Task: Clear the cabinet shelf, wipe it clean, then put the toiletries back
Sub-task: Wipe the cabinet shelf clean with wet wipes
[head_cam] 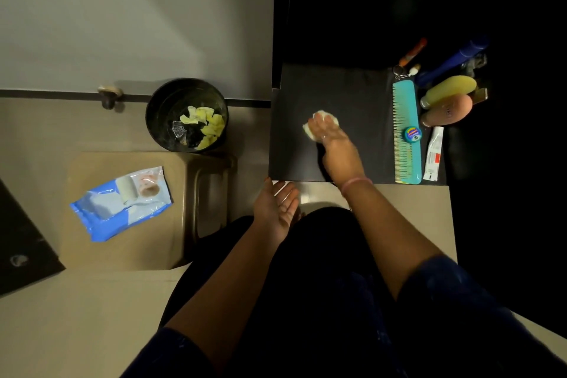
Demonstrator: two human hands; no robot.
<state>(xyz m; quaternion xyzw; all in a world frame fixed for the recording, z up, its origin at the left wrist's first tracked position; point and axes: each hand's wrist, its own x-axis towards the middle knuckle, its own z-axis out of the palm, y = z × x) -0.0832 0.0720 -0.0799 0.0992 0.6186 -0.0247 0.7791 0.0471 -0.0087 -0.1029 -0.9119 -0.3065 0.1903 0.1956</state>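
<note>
Left hand (277,204): grip wide, palm up | right hand (333,139): grip holding wipe (310,129) on shelf (352,95)

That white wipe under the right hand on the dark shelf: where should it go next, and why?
Probably a stroke rightward. The right hand presses the white wipe on the shelf near the middle, and bare shelf remains between it and the teal comb and the bottles grouped at the right. The left hand is open and idle.
</note>
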